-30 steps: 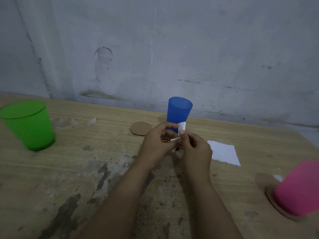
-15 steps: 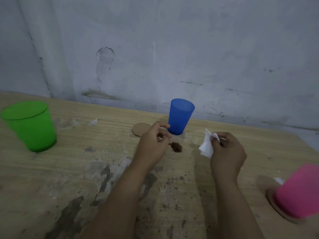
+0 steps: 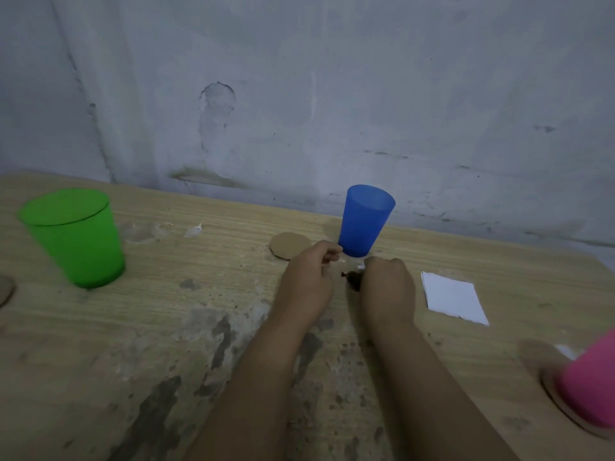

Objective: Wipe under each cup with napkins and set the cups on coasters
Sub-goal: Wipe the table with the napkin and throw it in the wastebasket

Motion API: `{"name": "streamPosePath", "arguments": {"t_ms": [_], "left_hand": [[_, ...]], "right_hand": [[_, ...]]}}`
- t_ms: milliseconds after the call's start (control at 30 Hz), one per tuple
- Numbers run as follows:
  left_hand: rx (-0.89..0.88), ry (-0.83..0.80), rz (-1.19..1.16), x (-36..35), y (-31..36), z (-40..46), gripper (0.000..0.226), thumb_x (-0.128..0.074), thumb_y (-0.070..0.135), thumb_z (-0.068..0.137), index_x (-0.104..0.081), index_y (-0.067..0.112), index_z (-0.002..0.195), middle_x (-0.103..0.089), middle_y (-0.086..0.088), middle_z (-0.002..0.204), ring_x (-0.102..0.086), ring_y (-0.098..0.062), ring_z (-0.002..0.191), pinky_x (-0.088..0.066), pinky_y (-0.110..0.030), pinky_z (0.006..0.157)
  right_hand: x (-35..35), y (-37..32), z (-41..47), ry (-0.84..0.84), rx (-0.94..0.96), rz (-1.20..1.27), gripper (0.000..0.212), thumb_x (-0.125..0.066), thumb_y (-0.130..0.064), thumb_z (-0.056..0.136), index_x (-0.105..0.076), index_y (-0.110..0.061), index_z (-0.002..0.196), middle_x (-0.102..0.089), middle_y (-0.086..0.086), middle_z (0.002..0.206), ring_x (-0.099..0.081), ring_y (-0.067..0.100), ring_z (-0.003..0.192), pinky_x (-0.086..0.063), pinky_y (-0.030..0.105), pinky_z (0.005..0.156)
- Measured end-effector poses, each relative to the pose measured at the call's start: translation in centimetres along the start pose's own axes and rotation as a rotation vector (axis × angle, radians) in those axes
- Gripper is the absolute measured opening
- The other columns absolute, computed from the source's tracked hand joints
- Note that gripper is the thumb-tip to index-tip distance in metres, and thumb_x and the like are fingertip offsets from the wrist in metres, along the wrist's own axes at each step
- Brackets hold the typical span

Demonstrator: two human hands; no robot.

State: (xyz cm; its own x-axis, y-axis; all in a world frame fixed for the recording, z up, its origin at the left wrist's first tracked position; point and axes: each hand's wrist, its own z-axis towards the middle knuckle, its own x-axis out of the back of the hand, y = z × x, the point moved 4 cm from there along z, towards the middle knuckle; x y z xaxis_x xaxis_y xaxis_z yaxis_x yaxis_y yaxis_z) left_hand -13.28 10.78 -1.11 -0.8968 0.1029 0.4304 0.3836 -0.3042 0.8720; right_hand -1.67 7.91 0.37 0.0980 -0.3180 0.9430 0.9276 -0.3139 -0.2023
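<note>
A blue cup (image 3: 366, 221) stands upright near the wall, with a bare round cardboard coaster (image 3: 289, 245) just to its left. My left hand (image 3: 309, 281) sits in front of the cup's base, fingers curled, with nothing visible in them. My right hand (image 3: 387, 287) is close beside it and grips a crumpled white napkin (image 3: 361, 265), of which only a small bit shows at the fingertips. A dark spot (image 3: 352, 279) lies on the table between the hands. A green cup (image 3: 75, 237) stands at the far left. A pink cup (image 3: 589, 380) sits on a coaster (image 3: 550, 390) at the lower right.
A flat white napkin (image 3: 452, 297) lies right of my right hand. Part of another coaster (image 3: 5, 289) shows at the left edge. The worn wooden table (image 3: 166, 327) meets a grey wall behind the cups. A small white scrap (image 3: 193, 231) lies near the back.
My right hand has moved left with the napkin, from out at the right to beside my left hand in front of the blue cup. The flat napkin is uncovered again.
</note>
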Motion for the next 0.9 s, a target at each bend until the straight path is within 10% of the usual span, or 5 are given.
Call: {"name": "streamPosePath", "arguments": {"t_ms": [600, 900], "left_hand": [[0.089, 0.030, -0.007, 0.0, -0.7, 0.3, 0.053, -0.037, -0.014, 0.080, -0.062, 0.015, 0.116, -0.063, 0.002, 0.114, -0.055, -0.007, 0.103, -0.040, -0.017, 0.087], [0.085, 0.019, -0.001, -0.1, -0.5, 0.2, 0.049, -0.039, -0.012, 0.081, -0.062, 0.016, 0.114, -0.063, 0.003, 0.110, -0.056, -0.009, 0.103, -0.043, -0.021, 0.088]], "right_hand": [[0.1, 2.3, -2.4, -0.286, 0.399, 0.045, 0.039, -0.040, -0.023, 0.097, -0.048, -0.037, 0.133, -0.039, 0.001, 0.149, -0.044, 0.021, 0.131, -0.031, 0.029, 0.108], [0.2, 0.6, -2.2, -0.112, 0.326, 0.153, 0.026, -0.047, -0.029, 0.094, -0.069, -0.023, 0.106, -0.070, 0.003, 0.105, -0.062, 0.020, 0.094, -0.049, 0.035, 0.083]]}}
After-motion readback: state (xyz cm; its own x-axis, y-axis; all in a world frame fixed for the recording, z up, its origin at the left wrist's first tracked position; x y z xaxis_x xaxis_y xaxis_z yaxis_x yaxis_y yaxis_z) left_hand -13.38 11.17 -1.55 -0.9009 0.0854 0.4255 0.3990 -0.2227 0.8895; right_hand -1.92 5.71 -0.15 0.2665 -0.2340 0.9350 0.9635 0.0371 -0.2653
